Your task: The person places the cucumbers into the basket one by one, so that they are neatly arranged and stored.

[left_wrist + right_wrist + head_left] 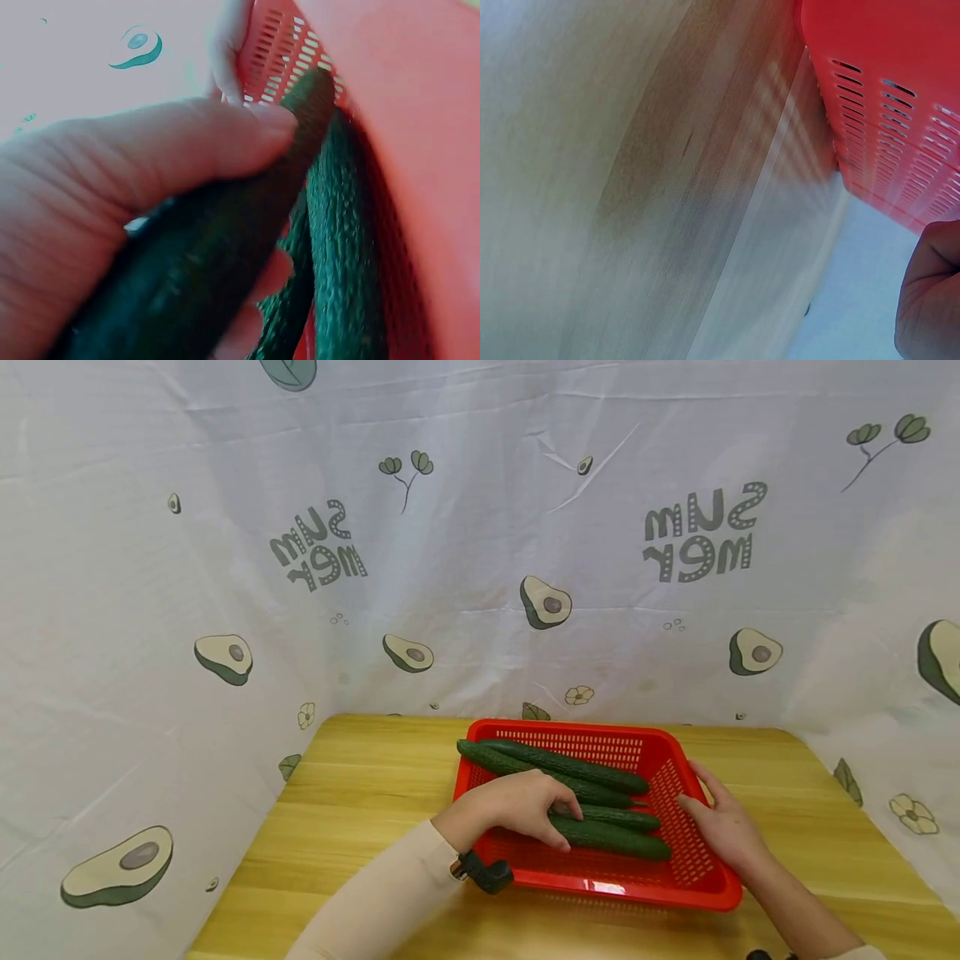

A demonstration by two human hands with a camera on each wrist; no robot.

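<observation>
A red slotted plastic basket stands on the wooden table with several dark green cucumbers lying lengthwise in it. My left hand reaches over the near side and grips a cucumber, thumb along its top and fingertips curled round its far side. Beside that one, in the left wrist view, lies a bumpy cucumber close to the basket wall. At the back, a cucumber rests with its end up over the left rim. My right hand holds the basket's right rim, thumb on the inner side.
The wooden table extends on both sides of the basket. A white cloth printed with avocados hangs behind and along the sides of the table. A black strap-on device sits on the left wrist, just over the basket's near rim.
</observation>
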